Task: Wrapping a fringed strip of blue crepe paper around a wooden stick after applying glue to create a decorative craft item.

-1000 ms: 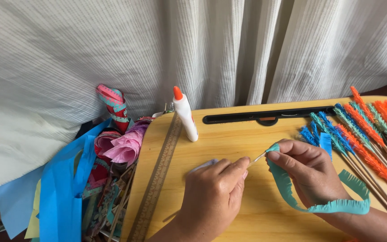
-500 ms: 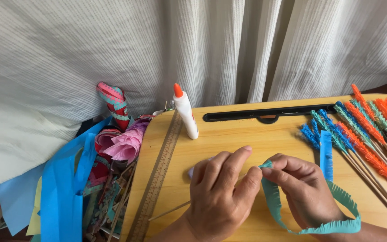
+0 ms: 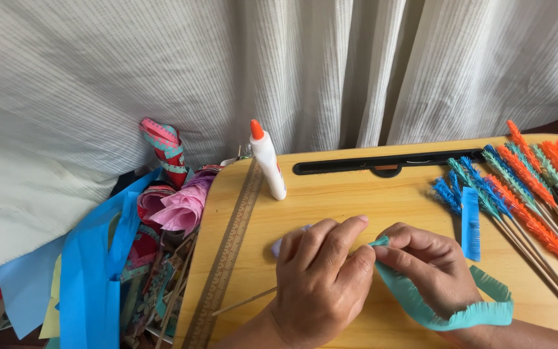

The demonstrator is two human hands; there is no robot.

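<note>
Fringed strip: long teal crepe-paper strip with a cut fringe along one edge (image 3: pixel 421 304), curling from the fingertips at centre, under the right hand, to a loop near the table's front edge.
Stick: thin pale wooden skewer (image 3: pixel 247 302), lying slantwise on the table, far end hidden under the left hand.
Left hand (image 3: pixel 321 284): fingers closed together, pinched on the skewer where the strip's end meets it.
Right hand (image 3: pixel 431 265): thumb and fingers clamped on the strip's teal end, touching the left fingertips.
Surface: light wooden lap table with a black slot (image 3: pixel 356 200).
Nearby: white glue bottle with orange cap (image 3: pixel 267 161), upright; brown wooden ruler (image 3: pixel 227 255) along the left edge; finished orange, teal and blue fringed sticks (image 3: pixel 524 181) at right; short blue paper strip (image 3: pixel 471 223) beside them.
Off-table left: heap of blue and pink paper scraps (image 3: pixel 130 252).
</note>
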